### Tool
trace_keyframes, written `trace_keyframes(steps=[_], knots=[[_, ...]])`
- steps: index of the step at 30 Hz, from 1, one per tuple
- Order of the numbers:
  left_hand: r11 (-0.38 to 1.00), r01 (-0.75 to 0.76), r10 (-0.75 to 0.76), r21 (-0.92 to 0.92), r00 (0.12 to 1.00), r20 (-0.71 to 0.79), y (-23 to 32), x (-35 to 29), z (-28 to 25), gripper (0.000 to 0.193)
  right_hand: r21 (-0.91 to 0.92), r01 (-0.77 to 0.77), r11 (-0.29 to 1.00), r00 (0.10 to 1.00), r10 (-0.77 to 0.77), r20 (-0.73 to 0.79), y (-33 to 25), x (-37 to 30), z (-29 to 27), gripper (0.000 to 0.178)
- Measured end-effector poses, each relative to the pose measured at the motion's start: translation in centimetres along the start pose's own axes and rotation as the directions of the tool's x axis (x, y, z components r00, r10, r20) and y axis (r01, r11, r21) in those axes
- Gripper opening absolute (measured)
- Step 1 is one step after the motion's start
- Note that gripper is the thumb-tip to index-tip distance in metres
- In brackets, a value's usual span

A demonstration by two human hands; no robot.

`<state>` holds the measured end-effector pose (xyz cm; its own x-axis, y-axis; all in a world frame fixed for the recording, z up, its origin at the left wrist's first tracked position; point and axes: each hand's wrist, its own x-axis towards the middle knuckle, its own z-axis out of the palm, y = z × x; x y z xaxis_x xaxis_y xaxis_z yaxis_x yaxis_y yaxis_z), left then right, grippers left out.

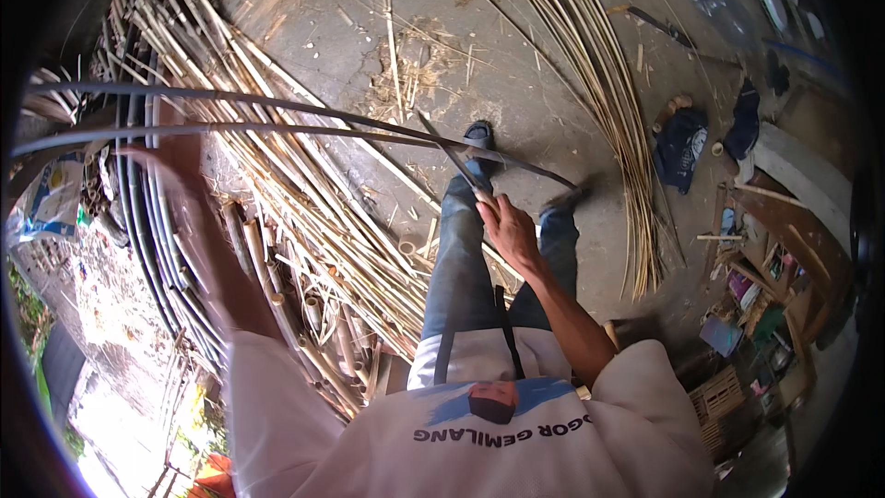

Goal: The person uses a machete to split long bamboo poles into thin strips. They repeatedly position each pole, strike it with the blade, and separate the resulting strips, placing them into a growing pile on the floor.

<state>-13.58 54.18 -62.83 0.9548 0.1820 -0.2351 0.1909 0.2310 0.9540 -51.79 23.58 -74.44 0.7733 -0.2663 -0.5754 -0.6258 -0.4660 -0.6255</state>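
Observation:
My left arm reaches out to the left, and my left hand [168, 149] is closed around long dark bamboo strips [304, 111], its fingers blurred by motion. Two of these strips run in the air from the far left across my front, drawing close together near my feet. In my right hand [513, 232], in front of my legs, is the handle of a knife [449, 153]. Its narrow dark blade points up and to the left, crossing the strips near their right part. From this view I cannot tell whether the blade touches them.
Pale split bamboo [277, 157] lies in a long pile to my left, beside dark bamboo poles [147, 221]. Another bundle of thin strips [604, 65] stretches along the floor at right. Dark cloth [680, 149], a crate [717, 398] and scrap stand farther right. Shavings [415, 65] litter the concrete.

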Motion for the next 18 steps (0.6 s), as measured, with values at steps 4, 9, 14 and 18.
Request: trace_keyframes(steps=[4, 9, 14, 18], knots=[[0.915, 0.362, -0.36, -0.181, 0.932, 0.045, -17.8, -9.7, 2.8, 0.048, -0.05, 0.029, 0.998, 0.999, -0.03, -0.026, -1.1, 3.0, 0.5, 0.035], [0.899, 0.437, -0.436, 0.034, 0.886, 0.158, -19.8, -12.0, 4.8, 0.039, 0.143, 0.009, 0.99, 1.0, -0.01, 0.003, -1.2, 2.8, 1.0, 0.039], [0.873, 0.466, -0.436, -0.144, 0.878, 0.199, -20.7, -11.8, 5.1, 0.03, 0.518, -0.063, 0.853, 0.989, -0.015, 0.145, 0.7, 2.2, 1.4, 0.044], [0.903, 0.397, -0.369, -0.165, 0.913, 0.175, -20.1, -14.3, 6.5, 0.03, 0.311, 0.046, 0.949, 0.997, -0.062, 0.04, 4.1, 1.7, 0.6, 0.041]])
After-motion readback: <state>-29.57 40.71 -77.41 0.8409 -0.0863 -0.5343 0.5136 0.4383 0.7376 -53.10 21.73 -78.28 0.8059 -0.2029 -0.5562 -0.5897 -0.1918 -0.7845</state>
